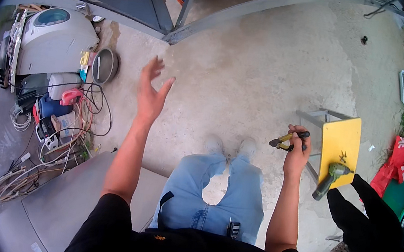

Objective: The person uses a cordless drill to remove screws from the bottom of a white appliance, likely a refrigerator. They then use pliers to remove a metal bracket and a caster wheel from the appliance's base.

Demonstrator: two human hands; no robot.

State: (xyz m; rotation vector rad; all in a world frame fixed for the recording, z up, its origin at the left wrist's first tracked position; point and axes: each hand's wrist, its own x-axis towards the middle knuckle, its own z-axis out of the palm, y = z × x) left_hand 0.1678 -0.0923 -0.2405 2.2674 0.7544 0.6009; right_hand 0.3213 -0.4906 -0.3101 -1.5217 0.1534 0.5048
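My left hand (153, 94) is raised over the concrete floor with its fingers spread and nothing in it. My right hand (296, 156) is closed around a pair of pliers (283, 142) with yellow and black handles, the dark jaws pointing left. Just right of that hand stands a stool with a yellow top (342, 137) and grey metal legs. On the stool's near end lies a green and black cordless drill (330, 181). A few small dark pieces (343, 157) rest beside it.
Cables (45, 156), jugs and a grey basin (104, 66) are piled along the left. A metal frame (173, 35) crosses the far side. Another person's black-clothed legs (371, 214) are at the lower right, near red bags (399, 162). A grey panel (74, 201) lies behind my left arm.
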